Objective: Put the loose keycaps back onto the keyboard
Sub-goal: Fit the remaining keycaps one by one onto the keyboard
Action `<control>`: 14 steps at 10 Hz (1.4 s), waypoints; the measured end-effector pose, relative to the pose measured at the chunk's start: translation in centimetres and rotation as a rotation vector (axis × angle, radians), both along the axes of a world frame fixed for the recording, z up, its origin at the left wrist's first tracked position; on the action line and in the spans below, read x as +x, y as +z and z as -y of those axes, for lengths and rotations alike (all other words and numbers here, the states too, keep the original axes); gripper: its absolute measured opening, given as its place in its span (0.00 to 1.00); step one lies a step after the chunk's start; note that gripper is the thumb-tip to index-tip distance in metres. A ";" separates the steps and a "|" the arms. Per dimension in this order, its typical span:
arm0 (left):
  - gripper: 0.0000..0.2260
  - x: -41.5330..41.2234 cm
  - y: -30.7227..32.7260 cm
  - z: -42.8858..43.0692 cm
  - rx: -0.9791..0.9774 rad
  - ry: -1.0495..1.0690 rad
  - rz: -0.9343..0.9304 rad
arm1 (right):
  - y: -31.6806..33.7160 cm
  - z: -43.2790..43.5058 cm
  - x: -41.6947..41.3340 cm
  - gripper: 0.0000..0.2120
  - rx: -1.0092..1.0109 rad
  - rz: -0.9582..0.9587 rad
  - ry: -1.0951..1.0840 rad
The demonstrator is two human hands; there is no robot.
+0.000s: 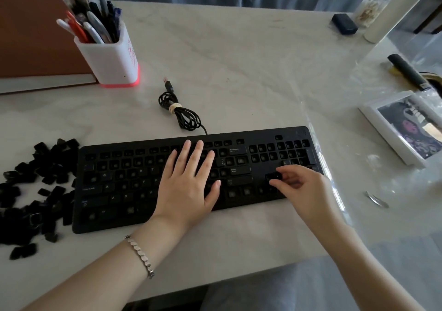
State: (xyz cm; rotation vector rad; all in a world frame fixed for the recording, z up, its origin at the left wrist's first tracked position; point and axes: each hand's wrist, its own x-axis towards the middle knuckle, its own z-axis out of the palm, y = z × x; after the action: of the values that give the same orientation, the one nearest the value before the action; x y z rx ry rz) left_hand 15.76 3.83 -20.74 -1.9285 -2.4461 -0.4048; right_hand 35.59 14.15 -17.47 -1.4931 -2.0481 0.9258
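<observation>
From the head camera, one black full-size keyboard (114,215) lies across the pale marble-patterned table (239,71), with many sockets bare. One heap of loose black plastic keycaps (35,191), too many to count, touches the keyboard's left end.

Two hands are in view. The left hand (189,186) lies flat on the middle rows with its fingers straight and spread, and wears one silver link bracelet (141,255). The right hand (303,188) pinches a single black keycap (275,175) with curled fingertips at the arrow cluster; I cannot tell whether it is seated.

Behind are one coiled black cable (181,112) and one white pen cup with a pink base (112,59). Bare tabletop stretches behind the keyboard's right half. The table's near edge runs just below the right wrist.
</observation>
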 end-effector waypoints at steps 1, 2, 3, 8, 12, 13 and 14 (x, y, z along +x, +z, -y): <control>0.25 0.0 -0.1 0.0 0.009 -0.003 0.000 | 0.2 -0.2 0.1 0.09 0.041 0.060 0.084; 0.25 0.0 -0.1 0.0 0.016 -0.003 0.001 | 0.1 -0.4 0.1 0.09 0.030 0.058 0.096; 0.25 0.0 -0.2 -0.1 0.024 -0.006 0.000 | -0.2 -0.6 -0.2 0.09 0.013 0.041 0.091; 0.25 0.0 -0.3 -0.1 0.036 -0.004 0.003 | -1.1 -1.8 0.0 0.16 -0.022 -0.011 0.163; 0.25 -0.1 -0.3 -0.1 0.024 -0.004 0.005 | -1.0 -1.3 0.7 0.17 -0.007 -0.049 0.219; 0.25 -0.1 -0.3 -0.1 0.026 0.000 0.011 | -1.6 -0.2 1.3 0.13 0.180 -0.012 0.251; 0.25 -0.1 -0.4 -0.2 0.039 -0.003 0.017 | -2.7 0.6 1.7 0.09 0.430 0.052 0.281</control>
State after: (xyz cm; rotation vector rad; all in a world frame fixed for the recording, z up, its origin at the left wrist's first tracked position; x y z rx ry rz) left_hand 15.71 3.98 -21.10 -1.9215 -2.4274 -0.4666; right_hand 37.26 13.52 -20.18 -1.0308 -2.3481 0.4943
